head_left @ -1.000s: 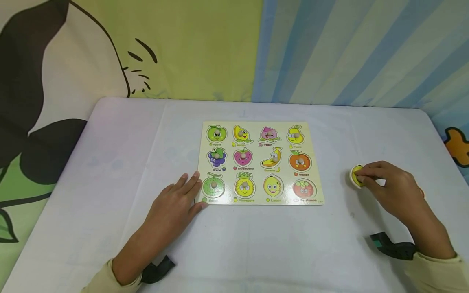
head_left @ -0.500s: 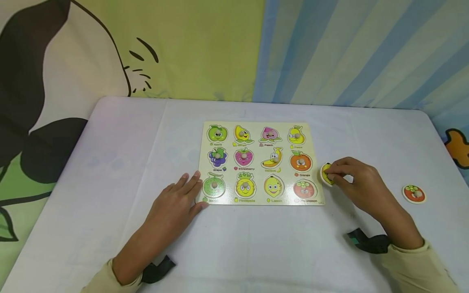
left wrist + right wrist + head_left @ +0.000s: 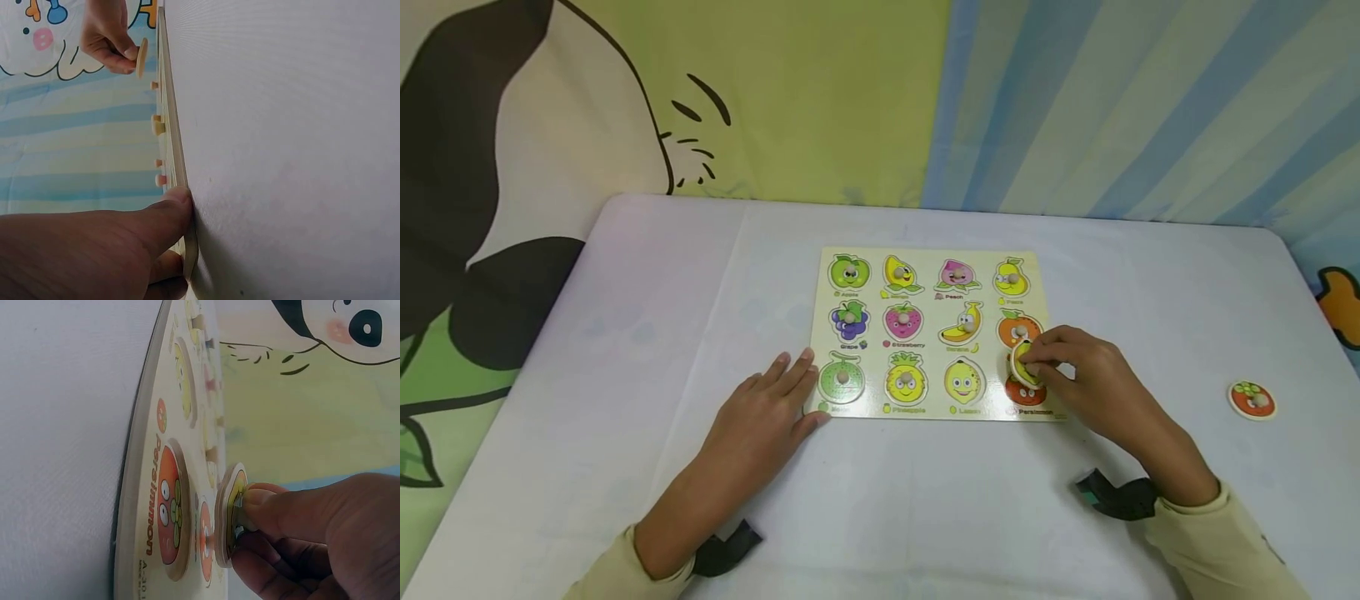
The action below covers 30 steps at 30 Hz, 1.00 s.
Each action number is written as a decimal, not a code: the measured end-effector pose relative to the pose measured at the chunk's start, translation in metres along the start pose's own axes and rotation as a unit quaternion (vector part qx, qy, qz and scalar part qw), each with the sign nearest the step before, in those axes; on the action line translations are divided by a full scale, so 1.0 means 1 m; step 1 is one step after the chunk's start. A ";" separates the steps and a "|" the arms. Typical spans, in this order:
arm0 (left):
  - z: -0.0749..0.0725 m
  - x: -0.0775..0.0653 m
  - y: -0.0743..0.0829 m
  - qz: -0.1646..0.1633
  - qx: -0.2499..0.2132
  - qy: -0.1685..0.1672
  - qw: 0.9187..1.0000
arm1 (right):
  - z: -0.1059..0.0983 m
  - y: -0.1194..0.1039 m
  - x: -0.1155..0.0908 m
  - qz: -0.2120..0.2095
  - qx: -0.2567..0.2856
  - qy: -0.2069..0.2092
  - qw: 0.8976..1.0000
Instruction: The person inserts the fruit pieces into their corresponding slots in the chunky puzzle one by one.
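Note:
A wooden fruit puzzle board (image 3: 934, 358) lies flat on the white-covered table. Fingers of my left hand (image 3: 771, 402) rest straight on its lower left corner, with the thumb at the front edge. Thumb and fingertips of my right hand (image 3: 1097, 379) pinch a yellow lemon puzzle piece (image 3: 1021, 363) by its knob. The piece is tilted on edge above the right side of the board, overlapping the orange and persimmon pictures in the head view. In the right wrist view, the persimmon recess (image 3: 167, 509) is bare, beside the raised lemon piece (image 3: 228, 515).
A red persimmon piece (image 3: 1252, 400) with a knob lies on the table to the right. Knobbed fruit pieces such as the apple (image 3: 849, 272) and pineapple (image 3: 906, 380) sit in the board. The lemon recess (image 3: 964, 381) shows its printed picture without a knob.
My right hand has carried the lemon piece leftward from the table's right side to over the board, uncovering the persimmon piece. The left hand has stayed on the board's corner.

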<state>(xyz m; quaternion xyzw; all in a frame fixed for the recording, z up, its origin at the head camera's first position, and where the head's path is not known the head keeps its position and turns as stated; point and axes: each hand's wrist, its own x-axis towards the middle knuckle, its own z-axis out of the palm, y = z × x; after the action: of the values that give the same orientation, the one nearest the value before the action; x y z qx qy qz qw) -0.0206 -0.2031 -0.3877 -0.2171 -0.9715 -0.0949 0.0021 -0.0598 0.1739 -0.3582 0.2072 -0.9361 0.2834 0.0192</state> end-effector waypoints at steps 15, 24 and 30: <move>-0.001 -0.001 -0.001 -0.002 0.004 0.005 1.000 | 0.016 -0.023 0.018 -0.025 0.042 -0.043 0.998; 0.001 0.002 0.000 -0.003 0.000 -0.004 1.000 | 0.029 -0.039 0.031 -0.011 0.052 -0.087 0.995; 0.000 0.002 0.001 -0.004 0.006 -0.005 1.000 | 0.036 -0.043 0.033 -0.028 0.041 -0.096 0.994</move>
<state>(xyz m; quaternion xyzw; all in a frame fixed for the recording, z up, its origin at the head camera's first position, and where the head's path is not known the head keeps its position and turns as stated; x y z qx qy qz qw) -0.0216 -0.2016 -0.3874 -0.2141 -0.9728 -0.0881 -0.0016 -0.0698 0.1095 -0.3610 0.2599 -0.9153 0.2994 -0.0713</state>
